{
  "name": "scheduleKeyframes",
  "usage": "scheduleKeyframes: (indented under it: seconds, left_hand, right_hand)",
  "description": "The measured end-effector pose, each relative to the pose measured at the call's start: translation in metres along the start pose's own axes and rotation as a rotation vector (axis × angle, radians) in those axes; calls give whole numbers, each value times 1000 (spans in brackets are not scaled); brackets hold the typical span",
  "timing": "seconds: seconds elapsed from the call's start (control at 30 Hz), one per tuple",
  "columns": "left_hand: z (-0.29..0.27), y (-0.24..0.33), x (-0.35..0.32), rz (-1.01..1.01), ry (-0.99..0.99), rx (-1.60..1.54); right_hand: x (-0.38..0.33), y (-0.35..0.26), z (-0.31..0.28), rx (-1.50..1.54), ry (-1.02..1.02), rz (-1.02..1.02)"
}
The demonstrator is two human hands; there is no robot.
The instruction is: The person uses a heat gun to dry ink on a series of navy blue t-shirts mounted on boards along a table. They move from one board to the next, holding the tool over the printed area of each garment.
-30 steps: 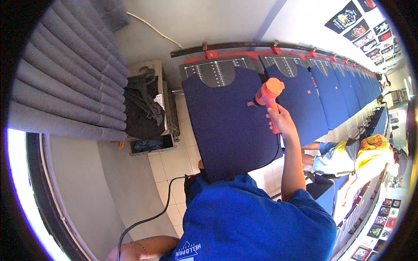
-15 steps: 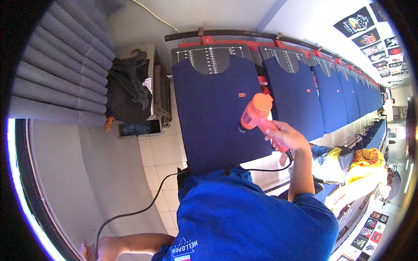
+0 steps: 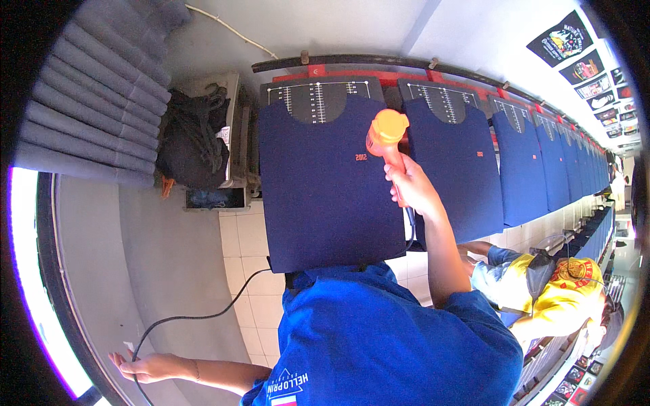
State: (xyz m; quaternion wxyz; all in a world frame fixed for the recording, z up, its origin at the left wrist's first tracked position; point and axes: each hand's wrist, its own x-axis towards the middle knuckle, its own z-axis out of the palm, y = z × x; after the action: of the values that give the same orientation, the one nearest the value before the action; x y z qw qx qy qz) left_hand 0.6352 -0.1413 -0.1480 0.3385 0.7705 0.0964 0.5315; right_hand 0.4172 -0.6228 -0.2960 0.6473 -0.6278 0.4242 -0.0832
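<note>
An orange heat gun (image 3: 388, 128) is gripped by its handle in my right hand (image 3: 414, 186), over the right side of the nearest dark blue shirt (image 3: 318, 196). That shirt lies flat on a black printing board (image 3: 330, 101) with white ruler marks, and a small orange print (image 3: 361, 157) shows beside the gun. From the handle a black cord (image 3: 203, 316) drops behind the shirt's edge and comes out again at the left. Low at the left, my left hand (image 3: 149, 366) has this cord running through its fingers, loosely held.
A row of more boards with dark blue shirts (image 3: 450, 162) stretches away to the right along a dark rail (image 3: 369, 59). At lower right a person in a yellow shirt (image 3: 565, 291) stands close by. Left are a grey curtain (image 3: 95, 101) and a stand with black cloth (image 3: 193, 142).
My right hand has carried the heat gun up and left, its body now tipped differently beside the print. My left hand has shifted slightly up and left with the cord.
</note>
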Motion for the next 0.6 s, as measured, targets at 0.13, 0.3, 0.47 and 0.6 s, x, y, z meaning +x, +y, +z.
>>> scheduleKeyframes:
  seconds: [0.13,0.3,0.47,0.6]
  left_hand:
    - [3,2,-1,66,10,75]
    - [19,10,-2,-68,2,85]
    - [38,16,-3,-156,-25,-9]
    - [53,26,-5,-118,10,28]
  right_hand:
    - [9,-5,-5,195,-72,76]
    - [6,2,6,162,-57,64]
    - [7,5,16,43,-12,35]
    - [5,-1,17,56,18,65]
